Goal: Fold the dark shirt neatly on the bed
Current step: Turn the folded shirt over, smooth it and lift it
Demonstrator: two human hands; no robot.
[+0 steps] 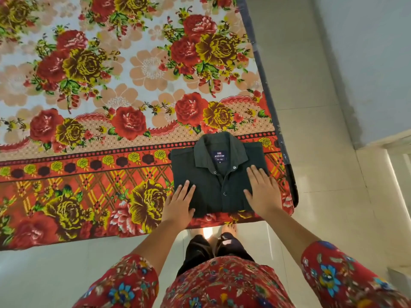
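The dark green shirt (216, 181) lies folded into a compact rectangle near the bed's front right corner, collar up, buttons and a blue neck label showing. My left hand (180, 202) rests flat on its lower left corner, fingers slightly spread. My right hand (262, 188) lies flat on its right side, fingers pointing away from me. Neither hand grips the cloth.
The bed carries a floral sheet (111, 85) in red, yellow and peach. Its right edge (273, 112) runs beside pale floor tiles (322, 152). My feet stand on the tiles just below the bed's front edge (133, 235).
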